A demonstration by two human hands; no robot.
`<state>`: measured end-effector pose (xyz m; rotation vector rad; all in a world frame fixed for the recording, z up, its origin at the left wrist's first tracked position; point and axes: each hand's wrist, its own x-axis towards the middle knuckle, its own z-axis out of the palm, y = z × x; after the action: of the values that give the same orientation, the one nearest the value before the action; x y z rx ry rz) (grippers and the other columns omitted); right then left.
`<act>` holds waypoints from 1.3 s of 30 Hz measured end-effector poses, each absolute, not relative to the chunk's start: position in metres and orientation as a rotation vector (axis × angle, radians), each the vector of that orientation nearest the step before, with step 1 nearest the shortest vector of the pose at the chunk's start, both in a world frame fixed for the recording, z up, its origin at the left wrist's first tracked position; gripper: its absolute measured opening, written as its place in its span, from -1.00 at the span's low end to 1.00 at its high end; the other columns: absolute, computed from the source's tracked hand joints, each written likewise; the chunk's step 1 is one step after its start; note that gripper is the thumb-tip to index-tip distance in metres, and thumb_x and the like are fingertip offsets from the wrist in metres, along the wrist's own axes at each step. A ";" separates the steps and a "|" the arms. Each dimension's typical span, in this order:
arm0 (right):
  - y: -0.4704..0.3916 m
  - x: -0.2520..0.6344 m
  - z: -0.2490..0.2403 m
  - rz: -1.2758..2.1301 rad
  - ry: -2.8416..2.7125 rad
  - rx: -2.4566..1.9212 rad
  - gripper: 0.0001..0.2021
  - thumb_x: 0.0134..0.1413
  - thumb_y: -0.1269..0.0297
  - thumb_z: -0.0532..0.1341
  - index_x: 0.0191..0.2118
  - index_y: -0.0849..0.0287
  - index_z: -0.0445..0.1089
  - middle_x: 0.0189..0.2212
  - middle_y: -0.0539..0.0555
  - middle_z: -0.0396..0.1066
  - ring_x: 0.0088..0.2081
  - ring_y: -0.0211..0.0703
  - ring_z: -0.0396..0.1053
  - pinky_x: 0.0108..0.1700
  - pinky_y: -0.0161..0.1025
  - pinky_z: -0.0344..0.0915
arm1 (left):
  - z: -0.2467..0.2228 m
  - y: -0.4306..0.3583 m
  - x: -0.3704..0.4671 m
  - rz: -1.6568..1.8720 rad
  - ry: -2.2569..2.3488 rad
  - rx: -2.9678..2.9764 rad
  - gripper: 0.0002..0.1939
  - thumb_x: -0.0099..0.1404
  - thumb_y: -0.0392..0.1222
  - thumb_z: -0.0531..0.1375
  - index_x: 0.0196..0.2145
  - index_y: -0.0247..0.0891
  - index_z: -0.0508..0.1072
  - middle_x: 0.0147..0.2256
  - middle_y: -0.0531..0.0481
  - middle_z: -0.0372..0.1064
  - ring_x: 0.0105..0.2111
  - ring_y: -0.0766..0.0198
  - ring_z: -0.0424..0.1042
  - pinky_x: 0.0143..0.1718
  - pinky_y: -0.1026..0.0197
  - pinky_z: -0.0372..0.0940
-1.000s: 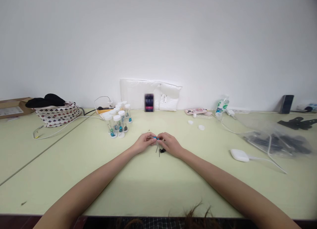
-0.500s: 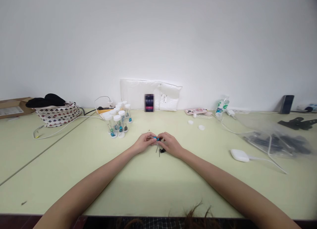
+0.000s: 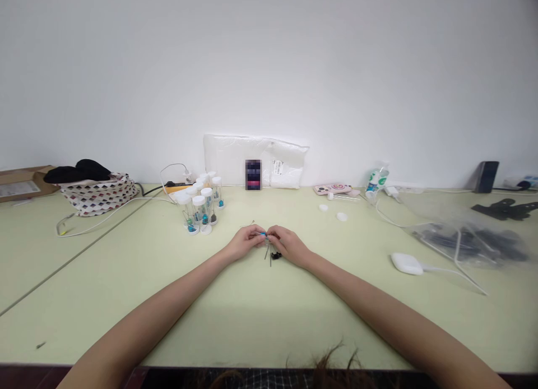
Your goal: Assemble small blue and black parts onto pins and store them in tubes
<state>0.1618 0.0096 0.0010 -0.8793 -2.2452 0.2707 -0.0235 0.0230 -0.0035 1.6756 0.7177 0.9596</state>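
Blue part (image 3: 263, 234) sits between the hands, right of the capped tubes (image 3: 199, 200). Left hand (image 3: 245, 241): grip pinched closed on it. Right hand (image 3: 290, 245): fingertips close by, hold unclear. Tubes look done; this piece seems mid-work, black piece (image 3: 276, 255) unused.

A patterned basket (image 3: 98, 199) stands at the left, black cloth (image 3: 79, 171) on top, beside a cardboard box (image 3: 21, 183). At the rear, a phone (image 3: 253, 175) stands upright before a plastic package (image 3: 229, 153). Farther right: a pink phone case (image 3: 325, 189), a bottle (image 3: 377, 180) and a white block (image 3: 406, 264) with attached cable (image 3: 454, 273).
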 end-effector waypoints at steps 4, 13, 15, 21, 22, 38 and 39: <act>0.010 0.162 0.000 0.248 -2.242 -0.870 -0.85 0.11 0.30 0.04 -0.18 0.13 0.20 -0.32 0.08 0.32 -0.30 -0.20 0.28 -0.27 -0.25 0.24 | -0.003 0.023 -0.024 0.961 0.720 1.673 -0.71 0.12 -0.06 0.14 -0.29 -0.34 0.34 -0.45 -0.02 0.32 -0.43 0.34 0.31 -0.32 0.25 0.22; 0.010 0.162 0.001 0.230 -2.247 -0.851 -0.86 0.11 0.29 0.04 -0.19 0.14 0.22 -0.32 0.09 0.33 -0.30 -0.19 0.28 -0.26 -0.23 0.24 | -0.004 0.023 -0.023 0.956 0.716 1.653 -0.70 0.10 -0.05 0.15 -0.29 -0.34 0.34 -0.45 -0.01 0.33 -0.42 0.33 0.33 -0.31 0.24 0.22; 0.010 0.162 0.001 0.229 -2.245 -0.845 -0.86 0.11 0.29 0.04 -0.19 0.14 0.21 -0.32 0.08 0.33 -0.30 -0.20 0.28 -0.26 -0.24 0.24 | -0.004 0.023 -0.023 0.953 0.714 1.656 -0.70 0.11 -0.05 0.15 -0.29 -0.34 0.34 -0.44 -0.01 0.33 -0.42 0.33 0.32 -0.31 0.24 0.22; 0.010 0.162 0.001 0.258 -2.247 -0.863 -0.86 0.15 0.32 -0.02 -0.18 0.12 0.20 -0.33 0.06 0.33 -0.30 -0.21 0.29 -0.26 -0.24 0.24 | -0.003 0.023 -0.023 0.955 0.706 1.660 -0.71 0.11 -0.05 0.14 -0.30 -0.34 0.34 -0.45 -0.01 0.32 -0.43 0.34 0.32 -0.31 0.23 0.22; 0.010 0.162 0.000 0.249 -2.243 -0.860 -0.86 0.13 0.31 0.00 -0.18 0.13 0.20 -0.33 0.07 0.33 -0.29 -0.20 0.29 -0.26 -0.24 0.24 | -0.003 0.023 -0.023 0.957 0.706 1.658 -0.70 0.11 -0.05 0.14 -0.29 -0.34 0.34 -0.45 -0.01 0.32 -0.42 0.34 0.32 -0.32 0.24 0.22; 0.012 0.163 -0.003 0.235 -2.226 -0.830 -0.84 0.11 0.31 0.03 -0.17 0.14 0.20 -0.31 0.09 0.29 -0.27 -0.18 0.26 -0.24 -0.22 0.24 | -0.004 0.023 -0.022 0.966 0.714 1.655 -0.69 0.10 -0.04 0.15 -0.30 -0.34 0.35 -0.44 -0.02 0.34 -0.43 0.34 0.33 -0.33 0.25 0.21; 0.012 0.163 -0.003 0.238 -2.222 -0.839 -0.85 0.12 0.31 0.02 -0.17 0.14 0.20 -0.32 0.09 0.30 -0.29 -0.19 0.27 -0.25 -0.23 0.24 | -0.004 0.023 -0.022 0.963 0.713 1.655 -0.70 0.10 -0.04 0.15 -0.30 -0.34 0.35 -0.44 -0.02 0.33 -0.43 0.34 0.33 -0.33 0.25 0.21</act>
<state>0.1631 0.0121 -0.0031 -0.8394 -2.2221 0.2381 -0.0224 0.0231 -0.0037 1.6549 0.7130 0.9627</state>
